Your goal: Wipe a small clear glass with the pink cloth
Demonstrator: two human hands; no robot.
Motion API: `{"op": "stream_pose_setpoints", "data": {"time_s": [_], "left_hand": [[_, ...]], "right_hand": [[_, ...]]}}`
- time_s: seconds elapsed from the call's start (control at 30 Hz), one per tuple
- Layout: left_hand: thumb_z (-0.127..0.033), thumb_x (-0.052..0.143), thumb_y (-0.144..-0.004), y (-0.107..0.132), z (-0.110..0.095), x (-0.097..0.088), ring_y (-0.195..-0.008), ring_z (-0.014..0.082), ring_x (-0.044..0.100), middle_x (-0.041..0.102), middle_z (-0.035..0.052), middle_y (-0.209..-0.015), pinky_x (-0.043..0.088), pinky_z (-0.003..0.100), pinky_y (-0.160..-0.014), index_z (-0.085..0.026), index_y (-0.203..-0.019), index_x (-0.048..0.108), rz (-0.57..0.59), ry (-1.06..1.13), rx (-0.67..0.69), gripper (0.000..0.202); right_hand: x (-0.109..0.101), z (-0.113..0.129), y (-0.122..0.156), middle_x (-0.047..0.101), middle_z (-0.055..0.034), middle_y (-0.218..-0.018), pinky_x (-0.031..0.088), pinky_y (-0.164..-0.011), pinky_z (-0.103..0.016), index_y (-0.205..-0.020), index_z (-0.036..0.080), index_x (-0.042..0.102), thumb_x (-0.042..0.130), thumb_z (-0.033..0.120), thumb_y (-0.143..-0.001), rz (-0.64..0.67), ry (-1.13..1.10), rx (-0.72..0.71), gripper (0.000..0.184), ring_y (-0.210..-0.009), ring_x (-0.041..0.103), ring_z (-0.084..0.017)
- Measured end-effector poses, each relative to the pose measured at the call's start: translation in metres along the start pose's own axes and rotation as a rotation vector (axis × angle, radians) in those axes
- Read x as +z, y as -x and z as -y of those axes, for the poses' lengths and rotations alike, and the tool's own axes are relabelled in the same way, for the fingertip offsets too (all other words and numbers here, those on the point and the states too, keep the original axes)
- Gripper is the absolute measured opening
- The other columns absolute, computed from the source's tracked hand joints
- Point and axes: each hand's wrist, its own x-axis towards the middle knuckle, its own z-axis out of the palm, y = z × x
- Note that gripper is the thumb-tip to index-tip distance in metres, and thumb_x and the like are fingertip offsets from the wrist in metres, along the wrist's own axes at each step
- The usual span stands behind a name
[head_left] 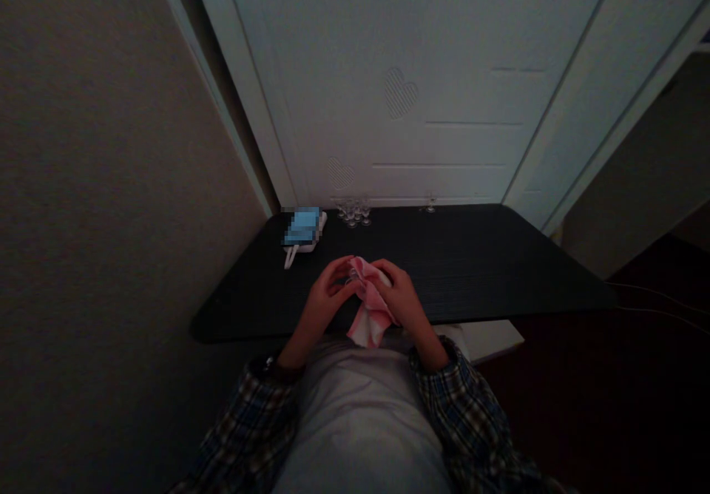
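Both my hands meet over the near edge of a black table [471, 272]. My left hand [322, 300] and my right hand [400, 296] are closed around a pink and white cloth [369, 309], which hangs down between them. A small clear thing, perhaps a glass, shows faintly inside the cloth near my left fingers; I cannot make it out in the dim light.
A group of several small clear glasses [353, 211] stands at the table's far edge, and one more glass [431, 203] to the right. A white device with a blurred blue screen [302, 229] lies far left. A white door with heart shapes [400, 93] rises behind.
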Motion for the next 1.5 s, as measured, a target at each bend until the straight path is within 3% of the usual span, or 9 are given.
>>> {"op": "stream_pose_setpoints", "data": {"time_s": [0.57, 0.9, 1.5], "left_hand": [[-0.033, 0.064, -0.078, 0.002, -0.010, 0.001, -0.111, 0.0220, 0.057, 0.058, 0.0091, -0.122, 0.048, 0.031, -0.089, -0.018, -0.121, 0.053, 0.023, -0.009, -0.008, 0.047], [-0.033, 0.068, -0.074, 0.001, -0.005, 0.001, -0.112, 0.0222, 0.057, 0.059, 0.0097, -0.123, 0.049, 0.032, -0.091, -0.019, -0.119, 0.055, 0.022, 0.020, -0.011, 0.048], [-0.032, 0.066, -0.076, 0.006, -0.015, 0.001, -0.113, 0.0236, 0.055, 0.056, 0.0108, -0.126, 0.049, 0.031, -0.089, -0.018, -0.120, 0.054, 0.132, 0.049, -0.011, 0.048]], "right_hand": [[-0.001, 0.009, 0.005, 0.065, -0.0012, -0.096, 0.043, -0.079, -0.023, -0.099, 0.020, 0.065, 0.051, 0.026, -0.085, 0.095, -0.043, -0.112, 0.021, -0.089, 0.059, -0.015], [0.000, -0.001, 0.001, 0.064, -0.0007, -0.093, 0.042, -0.079, -0.024, -0.095, 0.020, 0.062, 0.053, 0.028, -0.084, -0.054, -0.022, -0.008, 0.017, -0.088, 0.058, -0.016], [0.000, -0.005, 0.001, 0.063, -0.0007, -0.092, 0.042, -0.078, -0.024, -0.093, 0.020, 0.061, 0.050, 0.030, -0.086, -0.095, -0.022, 0.013, 0.017, -0.084, 0.057, -0.016]]}}
